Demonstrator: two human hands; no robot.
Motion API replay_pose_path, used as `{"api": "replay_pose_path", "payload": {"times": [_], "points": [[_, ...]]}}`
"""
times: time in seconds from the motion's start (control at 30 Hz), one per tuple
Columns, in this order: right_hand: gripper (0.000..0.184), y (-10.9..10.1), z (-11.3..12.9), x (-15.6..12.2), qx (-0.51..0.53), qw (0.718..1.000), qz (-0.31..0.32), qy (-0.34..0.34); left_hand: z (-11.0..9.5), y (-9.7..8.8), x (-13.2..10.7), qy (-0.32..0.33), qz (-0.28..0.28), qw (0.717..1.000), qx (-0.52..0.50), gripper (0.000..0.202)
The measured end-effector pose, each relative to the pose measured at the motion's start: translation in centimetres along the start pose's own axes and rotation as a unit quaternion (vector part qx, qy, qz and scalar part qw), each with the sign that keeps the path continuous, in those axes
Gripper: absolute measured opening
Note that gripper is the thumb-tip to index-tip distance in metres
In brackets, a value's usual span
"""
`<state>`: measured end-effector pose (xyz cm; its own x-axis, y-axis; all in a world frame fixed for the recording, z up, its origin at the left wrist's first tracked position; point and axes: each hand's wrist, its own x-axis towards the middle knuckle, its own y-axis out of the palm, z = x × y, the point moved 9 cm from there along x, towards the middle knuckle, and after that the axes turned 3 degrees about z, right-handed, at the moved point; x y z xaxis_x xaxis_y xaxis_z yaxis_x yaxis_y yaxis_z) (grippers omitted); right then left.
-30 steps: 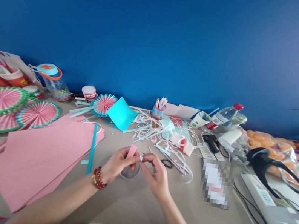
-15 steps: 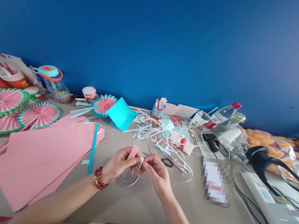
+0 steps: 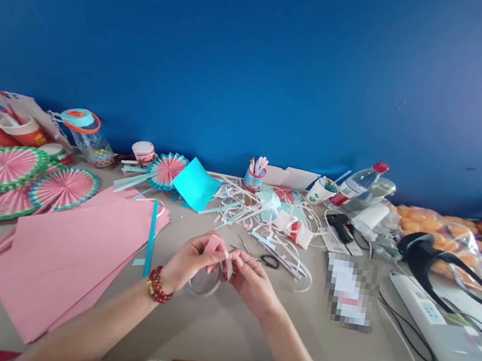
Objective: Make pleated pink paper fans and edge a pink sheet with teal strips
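My left hand (image 3: 188, 261), with a red bead bracelet at the wrist, is closed on a small folded piece of pink paper (image 3: 212, 244). A pale ring that looks like a tape roll (image 3: 204, 290) hangs just below its fingers. My right hand (image 3: 254, 279) meets the left one and pinches a thin whitish strip (image 3: 229, 266), seemingly tape, between thumb and forefinger. Whether the strip still joins the roll is hidden by the fingers. Behind the right hand lie black-handled scissors (image 3: 270, 261).
Pink paper sheets (image 3: 67, 250) and a blue strip (image 3: 150, 239) lie to the left, near pleated paper fans (image 3: 64, 188). Paper scraps (image 3: 237, 204), a pen cup (image 3: 254, 179) and a bottle (image 3: 355, 187) stand behind. At right are a power strip (image 3: 423, 309) and black straps (image 3: 450, 283).
My right hand has turned and come closer to the left fingers. The whitish strip now shows longer between the hands, and the pink paper has tilted slightly left.
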<state>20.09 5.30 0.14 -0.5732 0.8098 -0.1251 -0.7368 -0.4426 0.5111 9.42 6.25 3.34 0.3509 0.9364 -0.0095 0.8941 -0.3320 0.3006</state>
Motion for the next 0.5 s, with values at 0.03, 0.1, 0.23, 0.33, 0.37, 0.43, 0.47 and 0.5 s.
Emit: {"api": "replay_pose_path", "payload": {"times": [0.03,0.1,0.23,0.33,0.37,0.43,0.47,0.5], "points": [[0.033,0.2,-0.4,0.1,0.014,1.000,0.011,0.015,0.1,0.0,0.0,-0.004,0.004,1.000,-0.015,0.025],[0.033,0.6,-0.9,0.1,0.027,0.998,0.029,0.040,0.1,0.1,0.0,-0.012,0.014,0.999,-0.040,0.025],[0.028,1.2,-0.7,-0.2,0.035,0.997,0.041,0.054,-0.1,0.2,0.0,-0.021,0.018,0.998,-0.054,0.028],[0.026,1.4,-0.4,-0.5,0.031,0.997,0.030,0.067,0.1,0.3,-0.2,-0.035,0.019,0.998,-0.042,0.029],[0.026,1.3,-0.4,-0.6,0.028,0.997,0.020,0.068,0.2,0.3,-0.3,-0.042,0.018,0.998,-0.033,0.029],[0.025,0.9,-0.2,-0.8,0.010,0.998,-0.004,0.058,0.5,0.1,-0.4,-0.059,0.014,0.998,-0.013,0.028],[0.025,0.7,-0.1,-0.9,-0.004,0.999,-0.014,0.049,0.6,0.1,-0.5,-0.069,0.014,0.998,-0.008,0.027],[0.025,0.6,0.0,-1.0,-0.019,0.999,-0.021,0.038,0.6,0.1,-0.6,-0.076,0.018,0.997,-0.007,0.026]]}}
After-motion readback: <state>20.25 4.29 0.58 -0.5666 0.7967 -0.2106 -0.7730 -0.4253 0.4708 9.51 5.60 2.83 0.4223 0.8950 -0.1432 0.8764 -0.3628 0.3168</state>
